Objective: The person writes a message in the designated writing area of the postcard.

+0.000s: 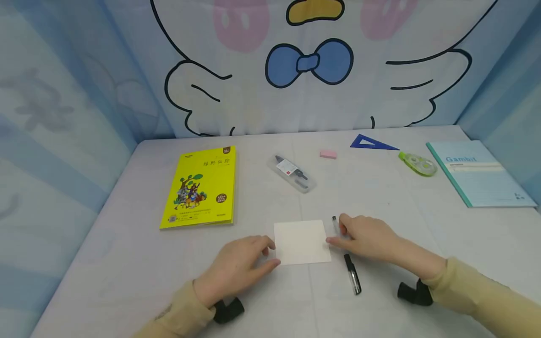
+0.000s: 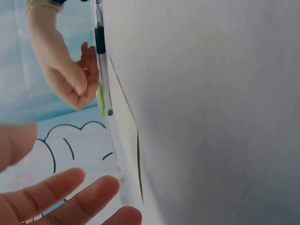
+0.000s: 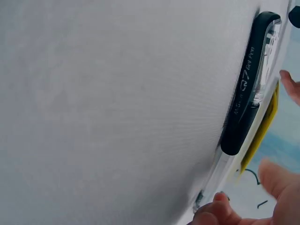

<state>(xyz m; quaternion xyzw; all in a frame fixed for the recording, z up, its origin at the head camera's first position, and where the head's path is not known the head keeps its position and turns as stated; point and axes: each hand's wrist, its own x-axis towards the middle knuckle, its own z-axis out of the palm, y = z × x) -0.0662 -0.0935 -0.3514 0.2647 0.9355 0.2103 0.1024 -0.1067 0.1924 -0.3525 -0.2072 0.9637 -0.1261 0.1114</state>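
A small white sheet of paper point(image 1: 302, 241) lies flat on the table between the two hands. At its left edge is my left hand point(image 1: 241, 263), thumb and fingers relaxed and spread, holding nothing. My right hand point(image 1: 372, 234) reaches over from the right, its thumb tip at the paper's right edge and its other fingers loosely bent. Beneath and beside that hand lies a black-and-clear gel pen point(image 1: 352, 274), its middle partly hidden in the head view. In the right wrist view, the pen's lettered black part point(image 3: 246, 89) shows close up, fingertips near its clear end.
A yellow book point(image 1: 198, 188) lies to the left. Farther back are a clear case with a compass point(image 1: 291, 173), a pink eraser point(image 1: 328, 154) and a blue set square point(image 1: 367, 143). A green correction tape point(image 1: 418, 164) and a light blue notebook point(image 1: 486, 176) lie at right.
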